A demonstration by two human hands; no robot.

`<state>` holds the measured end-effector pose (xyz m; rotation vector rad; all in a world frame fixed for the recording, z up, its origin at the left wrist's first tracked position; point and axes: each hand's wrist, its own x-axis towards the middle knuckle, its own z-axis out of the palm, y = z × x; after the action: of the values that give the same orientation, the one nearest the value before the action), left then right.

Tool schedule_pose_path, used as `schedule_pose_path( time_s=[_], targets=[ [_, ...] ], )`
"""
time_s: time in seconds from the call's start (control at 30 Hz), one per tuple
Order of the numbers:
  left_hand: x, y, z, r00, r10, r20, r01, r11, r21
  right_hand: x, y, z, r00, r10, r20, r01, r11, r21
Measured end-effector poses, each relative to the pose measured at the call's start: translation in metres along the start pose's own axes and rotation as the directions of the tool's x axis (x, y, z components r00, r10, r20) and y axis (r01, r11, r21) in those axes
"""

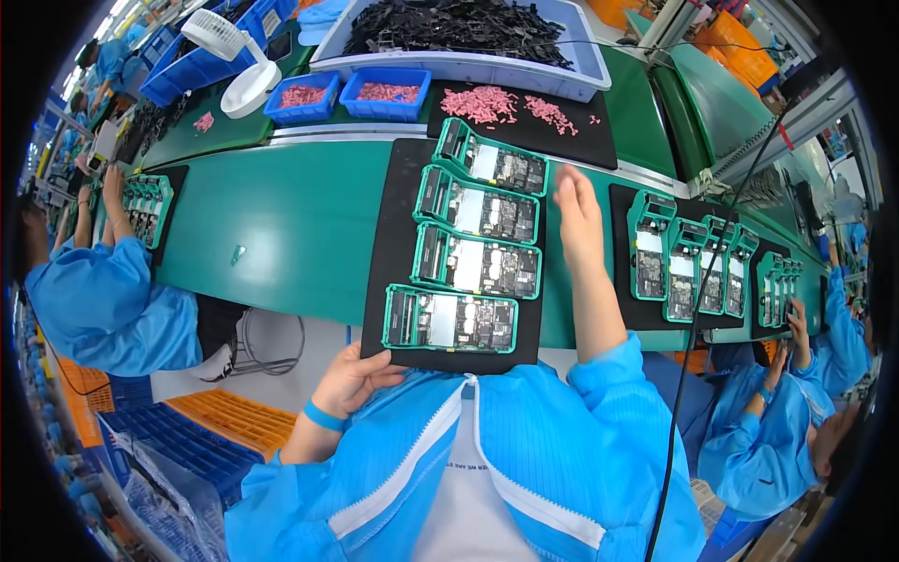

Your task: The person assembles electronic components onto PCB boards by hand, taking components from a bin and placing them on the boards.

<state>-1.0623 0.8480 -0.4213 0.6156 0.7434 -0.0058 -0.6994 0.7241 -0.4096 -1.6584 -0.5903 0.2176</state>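
Observation:
In front of me lies a black mat point(398, 220) bearing several green-framed units with exposed circuit boards. They sit in a column, from the nearest circuit-board unit point(451, 320) to the farthest circuit-board unit point(494, 161). My left hand point(351, 382), with a blue band at its wrist, is at the mat's near left corner. Its thumb lies over the edge and its fingers are curled below. My right hand point(579, 220) is raised just right of the farthest unit, fingers stretched out and nothing in them. Whether it touches that unit or the mat I cannot tell.
Across the green belt point(281, 215), pink pieces fill two blue bins point(384, 110) and lie loose point(479, 105). A large tray point(599, 70) of black parts and a white fan point(248, 89) stand behind. More units point(651, 253) lie rightward. Co-workers sit on both sides; a black cable crosses the right.

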Motion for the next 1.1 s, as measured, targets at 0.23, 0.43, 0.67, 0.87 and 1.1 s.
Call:
schedule_pose_path(
  time_s=[0.23, 0.43, 0.67, 0.87, 1.1],
  targets=[
    [-0.005, 0.038, -0.017, 0.999, -0.019, 0.04, -0.019, 0.637, 0.77, 0.072, 0.013, 0.044, 0.942, -0.314, 0.119, 0.335, 0.903, -0.268],
    [-0.05, 0.152, 0.028, 0.982, 0.147, 0.116, -0.157, 0.309, 0.938, 0.065, 0.002, 0.054, 0.903, -0.371, 0.216, 0.421, 0.864, -0.276],
    [-0.003, 0.256, 0.164, 0.649, 0.302, 0.698, -0.641, -0.277, 0.716, 0.124, 0.032, 0.003, 0.931, -0.259, -0.258, 0.074, 0.825, -0.56],
    [0.153, 0.269, 0.236, 0.513, 0.093, 0.854, -0.726, -0.483, 0.489, 0.131, 0.059, -0.028, 0.926, -0.282, -0.251, 0.033, 0.723, -0.69],
    [0.325, 0.207, 0.258, 0.56, 0.114, 0.82, -0.665, -0.528, 0.528, 0.127, 0.037, -0.019, 0.965, -0.174, -0.196, -0.023, 0.689, -0.725]
  ],
)
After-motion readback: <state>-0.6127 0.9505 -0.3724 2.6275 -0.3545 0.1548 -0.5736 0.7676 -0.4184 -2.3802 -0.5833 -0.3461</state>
